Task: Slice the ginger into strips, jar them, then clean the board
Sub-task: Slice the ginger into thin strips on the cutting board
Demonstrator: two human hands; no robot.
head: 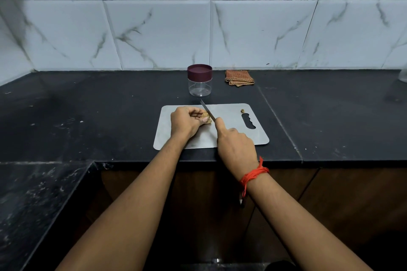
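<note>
Our left hand (186, 120) rests on the steel cutting board (231, 136). Its fingers (196, 114) are curled over the ginger (206, 116), pinching it down with the thumb on the near side. Just right of those fingertips the knife (207, 109) lies against the ginger's right end, its tip pointing away toward the far edge of the board.

Our right hand (235, 145) grips the knife, fingers wrapped round the handle and the index finger stretched forward along the back of the blade. The handle is hidden inside the hand. A red thread (253, 175) is tied round that wrist.

Beyond the left fingertips, just off the board, stands a clear jar (199, 80) with its maroon lid (199, 71) on. A folded checked cloth (239, 77) lies to its right by the wall.

Right of the knife-holding fingers, at the far end of the board's handle slot, lies a small ginger scrap (243, 110). The board sits on the dark counter (110, 105).
</note>
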